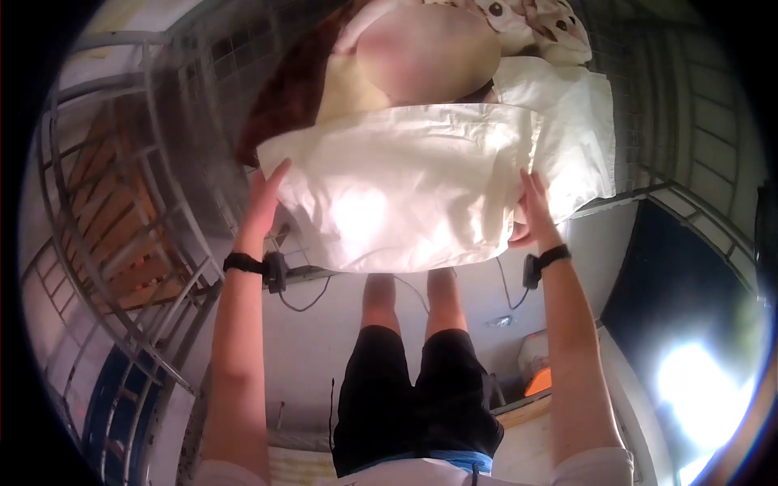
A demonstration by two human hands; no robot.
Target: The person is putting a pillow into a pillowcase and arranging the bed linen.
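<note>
A wide piece of white cloth (pixel 389 194), wrinkled and shaped somewhat like a pillowcase, spans the space between my hands. A seam runs down near its right side. My left hand (pixel 264 198) grips its left edge. At the right edge my right hand (pixel 533 212) holds it, thumb side on top and some fingers curled low beside it. Part of both hands' fingers is hidden by the cloth. Another flat white cloth (pixel 571 121) lies behind on the right. Beyond the near cloth is a blurred pale rounded shape (pixel 429 53) that I cannot make out.
Soft bedding with a printed or plush animal pattern (pixel 555 28) lies at the far right, and a dark red cover (pixel 296 89) at the far left. Metal bed-frame bars (pixel 154 170) stand left. A bright light (pixel 703 389) glares lower right.
</note>
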